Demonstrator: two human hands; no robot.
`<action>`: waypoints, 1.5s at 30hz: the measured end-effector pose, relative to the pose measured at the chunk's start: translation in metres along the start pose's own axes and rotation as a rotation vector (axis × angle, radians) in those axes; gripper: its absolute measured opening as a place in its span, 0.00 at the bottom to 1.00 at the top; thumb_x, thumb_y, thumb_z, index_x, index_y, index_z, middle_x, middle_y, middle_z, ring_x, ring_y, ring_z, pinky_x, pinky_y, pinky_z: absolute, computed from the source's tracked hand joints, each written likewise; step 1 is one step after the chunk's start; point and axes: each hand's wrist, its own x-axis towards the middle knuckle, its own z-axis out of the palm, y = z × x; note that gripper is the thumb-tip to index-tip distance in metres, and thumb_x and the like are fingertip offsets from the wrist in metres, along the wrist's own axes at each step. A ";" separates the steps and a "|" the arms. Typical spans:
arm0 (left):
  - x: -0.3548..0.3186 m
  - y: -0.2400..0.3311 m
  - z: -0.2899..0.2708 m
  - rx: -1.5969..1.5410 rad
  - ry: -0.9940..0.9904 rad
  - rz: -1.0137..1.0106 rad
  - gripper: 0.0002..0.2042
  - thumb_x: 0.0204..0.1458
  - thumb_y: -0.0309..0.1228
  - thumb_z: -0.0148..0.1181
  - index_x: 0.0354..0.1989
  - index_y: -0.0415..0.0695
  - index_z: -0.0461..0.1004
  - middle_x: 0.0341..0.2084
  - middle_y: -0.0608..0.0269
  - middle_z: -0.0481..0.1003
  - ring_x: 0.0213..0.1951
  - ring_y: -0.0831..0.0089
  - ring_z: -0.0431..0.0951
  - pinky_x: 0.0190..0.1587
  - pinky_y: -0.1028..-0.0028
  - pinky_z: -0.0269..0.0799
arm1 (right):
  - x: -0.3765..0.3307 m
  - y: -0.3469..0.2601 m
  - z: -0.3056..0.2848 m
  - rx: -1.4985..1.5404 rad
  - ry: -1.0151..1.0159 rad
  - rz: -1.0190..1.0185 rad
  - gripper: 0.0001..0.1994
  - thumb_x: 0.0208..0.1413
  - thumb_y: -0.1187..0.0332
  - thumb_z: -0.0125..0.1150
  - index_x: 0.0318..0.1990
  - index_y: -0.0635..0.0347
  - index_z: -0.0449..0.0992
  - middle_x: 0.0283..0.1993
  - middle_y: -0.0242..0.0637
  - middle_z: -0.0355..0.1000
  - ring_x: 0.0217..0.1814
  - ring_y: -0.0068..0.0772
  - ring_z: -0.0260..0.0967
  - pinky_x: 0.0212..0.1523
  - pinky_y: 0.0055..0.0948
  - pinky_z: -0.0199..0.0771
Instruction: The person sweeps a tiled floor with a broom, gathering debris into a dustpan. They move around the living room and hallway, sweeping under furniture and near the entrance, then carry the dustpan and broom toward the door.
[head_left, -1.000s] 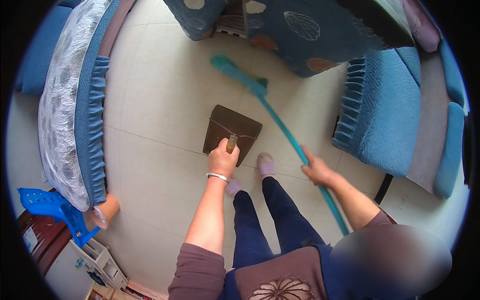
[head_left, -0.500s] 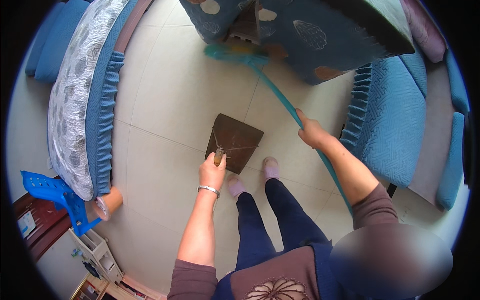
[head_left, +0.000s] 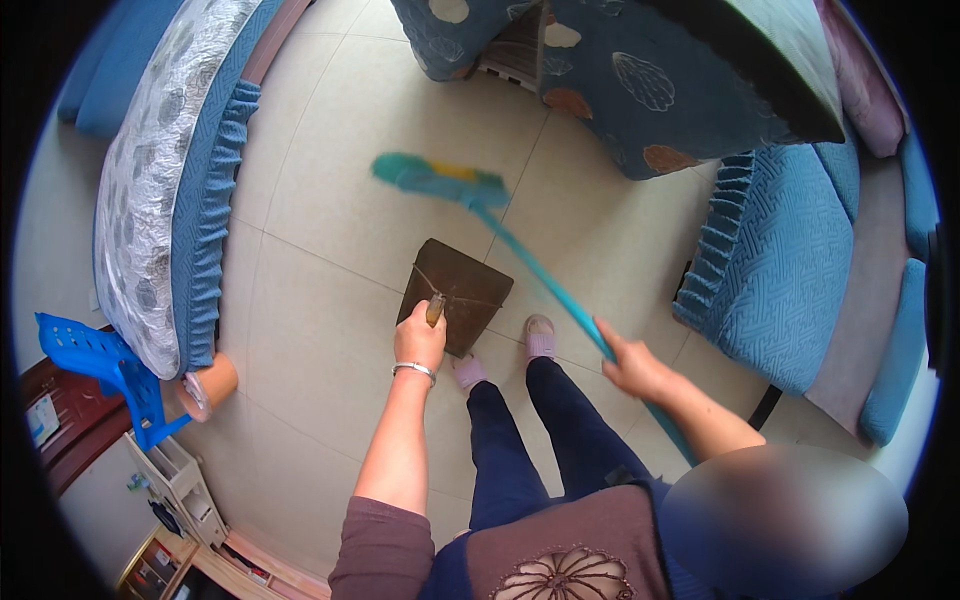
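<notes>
My left hand is closed round the upright handle of a dark brown dustpan, which rests on the tiles just ahead of my feet. In my right hand is the turquoise pole of a broom. Its green and yellow head, smeared by motion, is over the floor beyond the dustpan and a little left of it. A gap of bare tile separates the broom head from the dustpan. The lower end of the pole passes under my right forearm.
A blue-covered sofa stands at the right, and a cloth-draped table at the far side. Along the left runs a seat with a ruffled blue cover. A blue plastic chair and an orange bin are at the lower left.
The broom head has come back from the draped table's edge, nearer to me and slightly left. My right hand has lowered a little; the dustpan has shifted slightly left in the picture.
</notes>
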 end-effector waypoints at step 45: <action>-0.018 -0.036 -0.003 0.038 -0.011 -0.074 0.06 0.46 0.33 0.54 0.27 0.45 0.67 0.20 0.48 0.73 0.27 0.46 0.72 0.29 0.53 0.66 | 0.007 -0.044 0.018 0.234 -0.371 0.273 0.36 0.48 0.71 0.50 0.66 0.51 0.44 0.31 0.51 0.70 0.22 0.39 0.70 0.24 0.35 0.73</action>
